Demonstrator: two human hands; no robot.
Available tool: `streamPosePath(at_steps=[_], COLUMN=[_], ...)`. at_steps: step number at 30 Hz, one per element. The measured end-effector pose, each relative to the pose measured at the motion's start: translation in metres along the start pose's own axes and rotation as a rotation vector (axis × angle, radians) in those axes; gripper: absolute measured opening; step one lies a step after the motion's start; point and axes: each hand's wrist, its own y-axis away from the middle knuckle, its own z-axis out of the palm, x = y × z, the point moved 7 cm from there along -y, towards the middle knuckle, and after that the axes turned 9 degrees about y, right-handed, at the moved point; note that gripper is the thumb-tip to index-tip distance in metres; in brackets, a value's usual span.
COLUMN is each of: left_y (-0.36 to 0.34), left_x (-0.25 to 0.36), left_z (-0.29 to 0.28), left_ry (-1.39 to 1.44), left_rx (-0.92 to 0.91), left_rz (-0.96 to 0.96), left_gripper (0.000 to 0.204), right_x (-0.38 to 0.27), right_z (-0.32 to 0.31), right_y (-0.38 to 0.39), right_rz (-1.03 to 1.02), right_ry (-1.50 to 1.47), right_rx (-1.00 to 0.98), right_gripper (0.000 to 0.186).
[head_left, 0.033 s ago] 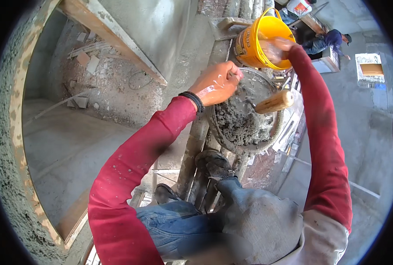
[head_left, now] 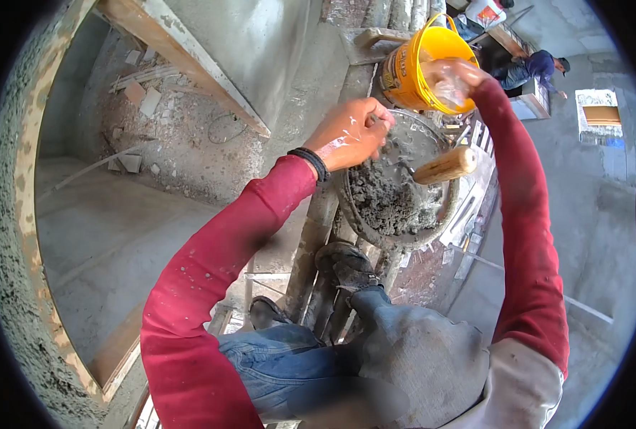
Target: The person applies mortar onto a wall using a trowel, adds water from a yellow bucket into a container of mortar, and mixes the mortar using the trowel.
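My right hand [head_left: 452,77] reaches into the mouth of a yellow bucket [head_left: 402,80], which tilts toward me. Water or wet shine blurs its fingers, so their grip is unclear. My left hand [head_left: 350,134], wet and streaked with whitish splashes, hovers over the left edge of a round tub [head_left: 361,230]. Its fingers are curled together, and whatever lies between them is hidden. Grey mortar [head_left: 389,199] fills the tub, lumpy in the near part and wetter at the far side. A tool's wooden handle [head_left: 444,166] sticks up from the mix; its blade is not visible.
Under my shoes [head_left: 346,266] run several round poles [head_left: 305,268] with gaps between them. A wooden float [head_left: 379,39] rests beside the bucket. Rubble [head_left: 168,121] lies on the floor at left, past a timber edge [head_left: 182,61]. A co-worker [head_left: 540,68] is at far right.
My right hand has shifted very slightly inside the bucket. My left hand stays practically in place.
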Motion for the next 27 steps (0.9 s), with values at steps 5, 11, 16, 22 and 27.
streamPosePath(at_steps=[5,11,16,22,27], left_y=[0.01,0.027,0.048,0.085,0.09], left_x=[-0.003,-0.014,-0.036,-0.068,-0.07], left_z=[-0.036,-0.075,-0.093,-0.039,-0.015], left_ry=[-0.062,-0.11,-0.143,-0.124,0.093], left_rx=[0.157,0.221,0.119,-0.099,-0.086], left_rz=[-0.133,-0.164,-0.222,-0.421,-0.373], left_gripper=[0.044,0.036,0.036,0.045,0.039], right_x=[-0.153,-0.225,-0.209,-0.291,-0.255], right_z=[0.025,0.069,0.091,-0.003,-0.048], right_y=[-0.013,0.003,0.052,0.03,0.021], right_rz=[0.303,0.463,0.514,0.257,0.077], right_ry=[-0.868,-0.644,-0.37,-0.043,-0.416], right_rx=[-0.279,0.039,0.884,1.221,1.472], right_gripper=[0.045,0.013,0.019,0.024,0.02])
